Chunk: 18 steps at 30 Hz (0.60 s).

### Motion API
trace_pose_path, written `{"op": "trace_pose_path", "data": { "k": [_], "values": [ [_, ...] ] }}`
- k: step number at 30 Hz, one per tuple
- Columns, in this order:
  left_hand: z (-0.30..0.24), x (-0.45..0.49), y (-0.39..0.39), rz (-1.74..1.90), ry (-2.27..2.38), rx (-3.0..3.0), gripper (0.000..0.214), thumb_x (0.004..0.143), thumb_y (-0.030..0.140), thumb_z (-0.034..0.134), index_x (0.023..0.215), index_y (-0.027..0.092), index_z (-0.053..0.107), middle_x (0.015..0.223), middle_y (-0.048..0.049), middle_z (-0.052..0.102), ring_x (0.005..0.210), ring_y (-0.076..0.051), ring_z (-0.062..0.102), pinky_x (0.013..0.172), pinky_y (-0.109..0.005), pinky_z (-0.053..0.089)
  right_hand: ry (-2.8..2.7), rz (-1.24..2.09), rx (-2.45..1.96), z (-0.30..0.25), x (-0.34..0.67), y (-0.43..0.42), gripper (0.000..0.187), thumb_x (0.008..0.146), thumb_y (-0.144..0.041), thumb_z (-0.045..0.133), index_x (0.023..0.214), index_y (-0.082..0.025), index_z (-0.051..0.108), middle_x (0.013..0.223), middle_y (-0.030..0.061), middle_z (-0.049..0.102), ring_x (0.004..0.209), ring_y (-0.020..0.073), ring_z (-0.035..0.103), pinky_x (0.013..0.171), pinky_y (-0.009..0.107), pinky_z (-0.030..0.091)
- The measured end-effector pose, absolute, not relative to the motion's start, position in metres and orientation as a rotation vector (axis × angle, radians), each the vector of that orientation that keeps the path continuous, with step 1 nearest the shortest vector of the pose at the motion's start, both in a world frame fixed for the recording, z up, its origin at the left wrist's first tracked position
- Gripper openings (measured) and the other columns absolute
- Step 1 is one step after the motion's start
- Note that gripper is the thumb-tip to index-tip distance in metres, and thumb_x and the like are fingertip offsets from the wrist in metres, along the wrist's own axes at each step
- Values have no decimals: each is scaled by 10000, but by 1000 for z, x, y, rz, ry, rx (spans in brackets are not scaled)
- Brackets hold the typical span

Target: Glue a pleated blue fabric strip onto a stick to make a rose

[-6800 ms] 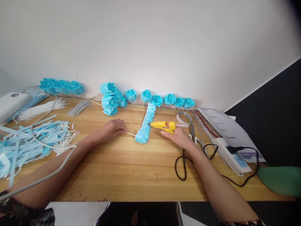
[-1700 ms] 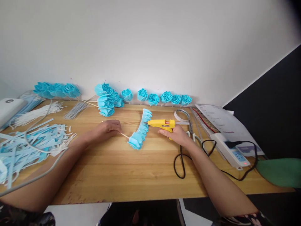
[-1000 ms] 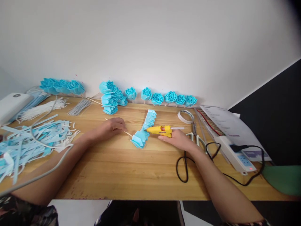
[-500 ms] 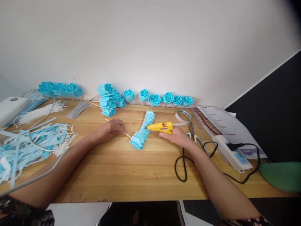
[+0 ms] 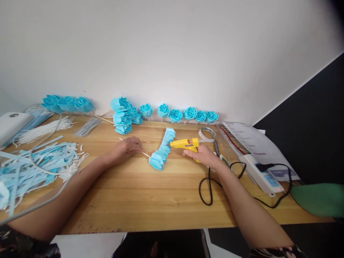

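Note:
My left hand (image 5: 129,147) is closed round a thin wooden stick (image 5: 145,154). At the stick's right end is a light-blue flower head (image 5: 156,161), lying sideways just above the table. From it a pleated light-blue strip (image 5: 168,138) runs away toward the wall. My right hand (image 5: 201,155) is wrapped round the handle of a yellow hot glue gun (image 5: 185,144). The gun's nozzle points left and sits at the right edge of the strip; whether it touches cannot be made out.
Finished blue flowers (image 5: 176,115) line the wall, with a bunch (image 5: 123,114) lying left of centre. Cut blue and white strips (image 5: 45,168) cover the left side. A tape roll (image 5: 207,134), scissors (image 5: 218,150), a black cord (image 5: 210,193) and a power strip (image 5: 264,175) are on the right.
The glue gun's nozzle has shifted slightly along the strip, and the flower head has turned a little on its stick. Both hands keep their grips. The whole view has shifted slightly.

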State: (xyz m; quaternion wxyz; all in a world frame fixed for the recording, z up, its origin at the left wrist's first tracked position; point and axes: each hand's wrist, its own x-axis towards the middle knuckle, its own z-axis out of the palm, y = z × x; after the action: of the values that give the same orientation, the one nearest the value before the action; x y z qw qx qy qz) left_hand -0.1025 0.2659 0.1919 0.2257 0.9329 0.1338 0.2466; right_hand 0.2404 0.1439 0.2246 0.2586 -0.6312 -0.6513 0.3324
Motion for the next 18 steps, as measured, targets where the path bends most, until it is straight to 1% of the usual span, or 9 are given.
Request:
{"op": "trace_pose_path", "data": {
  "k": [3,6,9,13,16,18],
  "values": [
    [192,-102,266,649,387,2574,351,1018,320,427,960,171,740,888,-88,646,845,-170,576,746,-272,427,-1805,895,-1691,226,237,144,393,814,-534,628,943,-177,729,800,28,712,686,186,612,633,288,470],
    [191,-103,267,635,401,2573,371,1023,330,409,975,178,744,892,-90,647,851,-173,580,742,-276,430,-1850,881,-1687,227,232,143,374,827,-501,631,1018,-193,724,902,42,742,796,227,653,726,326,493],
    [189,-104,268,636,409,2565,360,1022,329,412,990,192,743,900,-88,647,851,-173,582,740,-278,432,-1865,869,-1697,229,228,143,362,831,-492,623,1012,-196,728,896,42,749,804,242,666,737,337,504],
    [186,-105,269,631,395,2554,327,1017,296,430,987,191,738,897,-87,644,853,-171,580,745,-275,427,-1876,831,-1688,230,232,142,383,826,-494,631,1058,-206,730,893,28,749,816,241,671,743,330,510],
    [185,-105,269,632,392,2548,322,1016,292,433,985,186,735,890,-88,643,851,-170,581,742,-275,429,-1855,803,-1696,230,242,144,394,812,-508,646,1052,-208,736,896,24,748,802,234,665,720,320,505],
    [185,-105,269,635,395,2546,331,1017,306,429,989,186,736,884,-88,643,844,-169,582,734,-276,431,-1793,810,-1702,228,250,145,402,813,-529,635,1006,-194,746,877,35,745,750,216,656,668,301,498]
  ]
}}
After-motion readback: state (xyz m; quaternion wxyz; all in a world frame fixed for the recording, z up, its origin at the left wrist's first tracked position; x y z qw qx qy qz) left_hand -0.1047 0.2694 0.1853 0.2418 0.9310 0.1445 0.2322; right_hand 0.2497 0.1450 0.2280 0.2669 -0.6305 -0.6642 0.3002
